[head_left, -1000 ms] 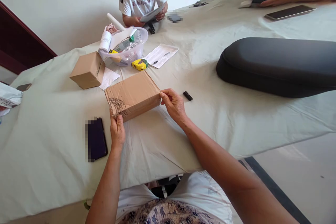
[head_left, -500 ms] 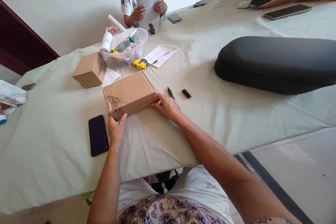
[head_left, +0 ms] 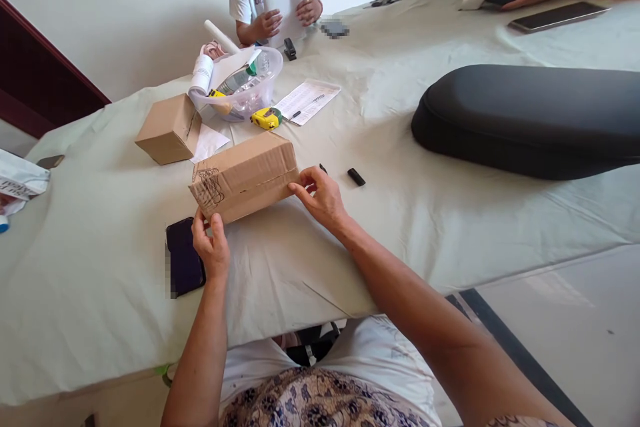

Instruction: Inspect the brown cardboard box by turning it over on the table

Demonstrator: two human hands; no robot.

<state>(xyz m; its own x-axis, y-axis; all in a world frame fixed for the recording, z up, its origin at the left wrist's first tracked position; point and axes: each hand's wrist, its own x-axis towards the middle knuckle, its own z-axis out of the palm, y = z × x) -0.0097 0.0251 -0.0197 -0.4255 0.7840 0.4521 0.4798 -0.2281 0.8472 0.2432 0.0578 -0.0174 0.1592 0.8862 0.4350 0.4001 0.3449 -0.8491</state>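
Note:
A brown cardboard box (head_left: 250, 170) with black scribbles on its left end is tilted up between my hands, its near side turned toward me. My left hand (head_left: 213, 243) grips the lower left corner, thumb in front. At the right end, my right hand (head_left: 320, 197) holds the box by its edge with thumb and fingers. A dark smartphone (head_left: 185, 263) lies beside my left hand, partly covered by it. Behind my right hand only the tip of a black marker (head_left: 323, 168) shows. Its black cap (head_left: 356, 177) lies to the right.
A second cardboard box (head_left: 167, 130), a plastic basin (head_left: 273, 73) of bottles and rolls, a yellow tape measure (head_left: 267, 118) and a paper sheet with a pen (head_left: 311, 103) lie beyond. A long black cushion (head_left: 530, 120) fills the right. Two other people are across the table.
The cardboard box has been tipped up, so more of its near side shows. My left hand has shifted left, over the phone's edge. My right hand now hides most of the marker.

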